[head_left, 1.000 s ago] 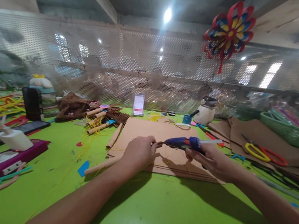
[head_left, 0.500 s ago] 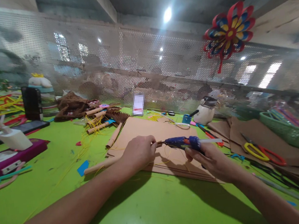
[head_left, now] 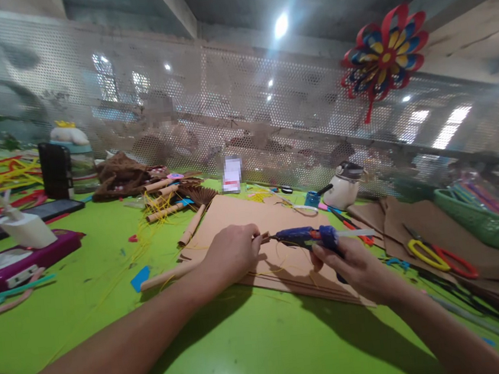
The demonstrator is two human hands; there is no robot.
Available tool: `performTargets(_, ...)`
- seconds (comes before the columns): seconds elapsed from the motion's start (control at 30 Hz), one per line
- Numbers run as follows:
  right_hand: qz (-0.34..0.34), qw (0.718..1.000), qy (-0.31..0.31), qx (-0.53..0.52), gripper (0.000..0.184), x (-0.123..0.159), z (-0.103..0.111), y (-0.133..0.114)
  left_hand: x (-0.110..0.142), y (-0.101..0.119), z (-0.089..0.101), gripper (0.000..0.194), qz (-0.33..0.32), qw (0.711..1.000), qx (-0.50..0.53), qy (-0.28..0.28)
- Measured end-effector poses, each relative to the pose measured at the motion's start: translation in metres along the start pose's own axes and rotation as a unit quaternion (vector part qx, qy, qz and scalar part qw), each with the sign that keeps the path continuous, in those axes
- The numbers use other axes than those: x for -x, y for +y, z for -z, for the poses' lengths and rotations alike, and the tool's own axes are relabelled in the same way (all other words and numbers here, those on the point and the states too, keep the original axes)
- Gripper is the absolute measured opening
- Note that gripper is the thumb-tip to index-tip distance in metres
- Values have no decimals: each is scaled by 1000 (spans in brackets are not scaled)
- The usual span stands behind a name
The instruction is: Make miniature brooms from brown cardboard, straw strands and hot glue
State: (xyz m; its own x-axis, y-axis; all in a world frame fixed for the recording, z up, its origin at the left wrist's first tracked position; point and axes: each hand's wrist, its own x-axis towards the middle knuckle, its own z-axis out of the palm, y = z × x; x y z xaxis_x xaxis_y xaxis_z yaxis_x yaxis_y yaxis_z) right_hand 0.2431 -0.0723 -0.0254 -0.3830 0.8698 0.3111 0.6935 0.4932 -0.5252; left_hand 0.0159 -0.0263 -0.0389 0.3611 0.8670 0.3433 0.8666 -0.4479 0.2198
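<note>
My right hand [head_left: 355, 262] is wrapped round a blue hot glue gun [head_left: 297, 237], with a pale glue stick [head_left: 356, 233] poking out of its back end. The gun's nozzle points left, at or very near a small brown paper piece [head_left: 264, 238]. That piece is pinched between the thumb and fingers of my left hand [head_left: 236, 251]; most of it is hidden by the hand. Beneath both hands lies a stack of tan paper sheets [head_left: 229, 213]. A rolled paper tube [head_left: 169, 275] rests beside my left forearm.
Red and yellow-handled scissors [head_left: 428, 254] lie on brown paper [head_left: 481, 231] at the right, before a green basket [head_left: 494, 224]. A white jar [head_left: 343, 186] stands behind. Paper tubes tangled in yellow string [head_left: 163, 211] and a purple power strip [head_left: 56, 255] are at the left.
The glue gun has shifted very slightly, its back end tipping a little to the right. My left hand keeps its pinch on the brown paper piece in nearly the same place.
</note>
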Motion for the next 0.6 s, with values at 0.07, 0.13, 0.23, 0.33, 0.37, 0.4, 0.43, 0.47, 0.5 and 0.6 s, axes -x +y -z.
performTargets(0.07, -4, 1000, -1, -4, 35, 0, -1, 1, 0, 0, -1, 32, -5, 1000, -4, 1)
performTargets(0.13, -6, 1000, -7, -7, 36, 0, -2, 1, 0, 0, -1, 32, -6, 1000, -4, 1)
performTargets(0.23, -12, 1000, -9, -10, 37, 1, -5, -1, 0, 1, 0, 31, 1, 1000, 0, -6)
performTargets(0.33, -6, 1000, -8, -18, 36, 1, -6, -3, 0, 2, 0, 30, -4, 1000, 0, -8)
performTargets(0.37, -4, 1000, -8, -16, 36, 1, -6, -3, 1, 1, 0, 30, -6, 1000, 0, -7)
performTargets(0.4, -2, 1000, -6, -9, 35, 1, -6, -3, 1, 1, 0, 31, -7, 1000, 0, -6)
performTargets(0.43, -4, 1000, -4, -1, 35, 1, -5, -1, 1, 1, -1, 31, -8, 1000, -1, -4)
performTargets(0.47, -8, 1000, -1, 8, 35, 1, -5, 0, 1, 0, -1, 31, -7, 1000, -1, -2)
performTargets(0.5, -13, 1000, 3, 15, 35, 0, -4, 1, 1, 0, -2, 32, -6, 1000, 0, 0)
performTargets(0.6, -17, 1000, 8, 23, 35, 0, -3, 2, 1, 0, -2, 32, -1, 1000, 0, 3)
